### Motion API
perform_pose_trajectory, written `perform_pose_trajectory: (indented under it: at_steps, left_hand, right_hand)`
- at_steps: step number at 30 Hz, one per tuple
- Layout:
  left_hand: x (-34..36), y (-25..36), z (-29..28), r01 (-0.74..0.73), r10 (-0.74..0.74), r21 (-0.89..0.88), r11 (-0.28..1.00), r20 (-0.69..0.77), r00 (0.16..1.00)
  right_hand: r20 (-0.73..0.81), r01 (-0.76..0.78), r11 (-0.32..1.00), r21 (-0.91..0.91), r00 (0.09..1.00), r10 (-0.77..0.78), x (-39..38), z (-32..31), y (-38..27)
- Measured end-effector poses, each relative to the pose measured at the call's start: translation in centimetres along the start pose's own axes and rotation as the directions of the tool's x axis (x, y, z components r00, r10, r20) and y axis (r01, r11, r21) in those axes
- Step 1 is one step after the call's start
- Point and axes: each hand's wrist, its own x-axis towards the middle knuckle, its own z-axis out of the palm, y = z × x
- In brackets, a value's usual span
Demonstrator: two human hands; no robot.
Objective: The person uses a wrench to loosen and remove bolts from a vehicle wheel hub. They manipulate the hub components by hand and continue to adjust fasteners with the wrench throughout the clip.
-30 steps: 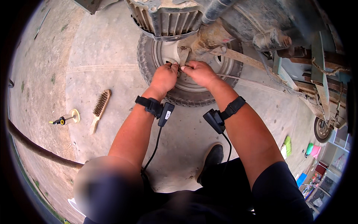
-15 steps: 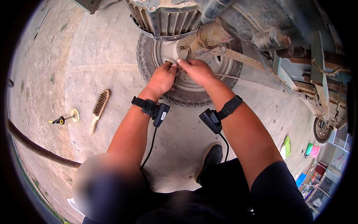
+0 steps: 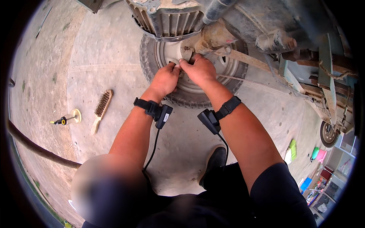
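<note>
Both my hands meet at the hub of a wheel with a treaded black tyre (image 3: 190, 101) and a dusty metal rim (image 3: 161, 51). My left hand (image 3: 165, 79) has its thumb and fingers pinched together at the left of the hub. Close beside it, my right hand (image 3: 199, 71) is closed too, its thumb tip almost touching the left thumb and its fingers reaching toward a small metal bracket (image 3: 187, 53). Whatever small part sits between the fingertips is hidden. A thin rod (image 3: 232, 78) runs out rightward from behind my right hand.
A wire brush (image 3: 102, 110) and a clear container with a yellow-black nozzle (image 3: 70, 118) lie on the concrete at left. A ribbed metal guard (image 3: 171, 21) overhangs the wheel. Rusty frame bars (image 3: 327, 81) fill the upper right. A hose-like bar (image 3: 42, 150) crosses at lower left.
My right hand has shifted slightly left and up at the hub, its forearm swinging left with it. The left hand has stayed nearly in place.
</note>
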Motion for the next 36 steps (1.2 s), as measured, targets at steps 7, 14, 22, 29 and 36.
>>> perform_pose_trajectory:
  at_steps: [7, 14, 22, 29, 36]
  left_hand:
    - [-0.5, 0.3, -0.1, 0.009, -0.009, 0.0, 1.0, -0.016, 1.0]
    - [0.1, -0.4, 0.1, 0.043, -0.044, -0.086, 0.995, -0.004, 0.999]
    - [-0.4, 0.0, 0.1, 0.018, -0.019, -0.069, 0.997, -0.007, 1.0]
    - [-0.4, 0.2, 0.0, 0.03, -0.03, -0.064, 0.997, 0.001, 1.0]
    - [-0.1, -0.3, 0.4, 0.032, -0.037, -0.09, 0.995, -0.057, 0.998]
  right_hand:
    - [-0.072, -0.009, 1.0, -0.029, 0.997, 0.007, -0.9, -0.1, -0.2]
    - [-0.236, 0.044, 0.999, -0.001, 0.971, -0.043, -1.0, 0.4, 2.9]
    - [-0.444, -0.011, 0.999, -0.048, 0.896, -0.012, -0.3, 0.9, 5.2]
    - [-0.09, 0.125, 0.99, -0.072, 0.987, -0.131, -1.0, 0.2, 7.7]
    - [-0.047, 0.174, 0.984, 0.044, 0.984, -0.172, -1.6, -0.2, 7.4]
